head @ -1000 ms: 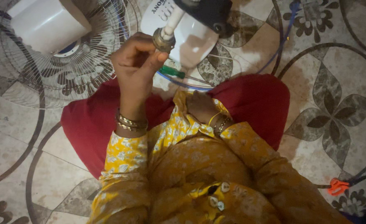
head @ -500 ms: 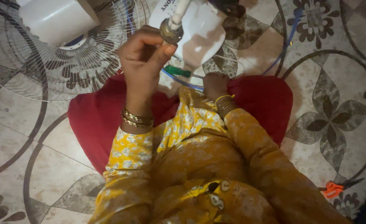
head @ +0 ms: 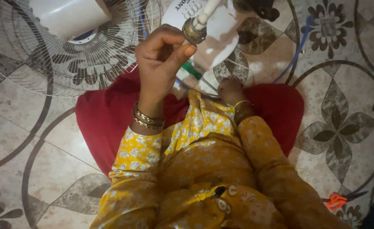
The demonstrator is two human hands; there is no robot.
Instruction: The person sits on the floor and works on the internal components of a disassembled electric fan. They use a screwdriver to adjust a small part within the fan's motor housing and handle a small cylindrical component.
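Two hands of mine are in view, both up over my lap. My left hand [head: 161, 59] is raised, thumb and forefinger pinched shut on one brass nut [head: 193, 32] that sits at the end of one white rod [head: 207, 13]; the rod runs up and out of the top of the view. My right hand [head: 230, 91] is lower, just beside the yellow sleeve, its fingers curled down toward one green-handled tool [head: 192, 69], but they are turned away from me, so I cannot tell whether it grips anything.

Behind the nut lies one white round base [head: 221, 38]. One fan grille [head: 89, 63] lies flat on the floor to the left, with one white motor housing [head: 68, 17] on it. One blue cable [head: 299, 51] curves over the patterned tiles on the right. One red cushion [head: 106, 114] is under me. Several gold bangles, perhaps three, ring my left wrist [head: 148, 118], and I count about two on my right wrist [head: 242, 109]. One orange-handled tool [head: 336, 200], possibly scissors, lies near the lower right edge.
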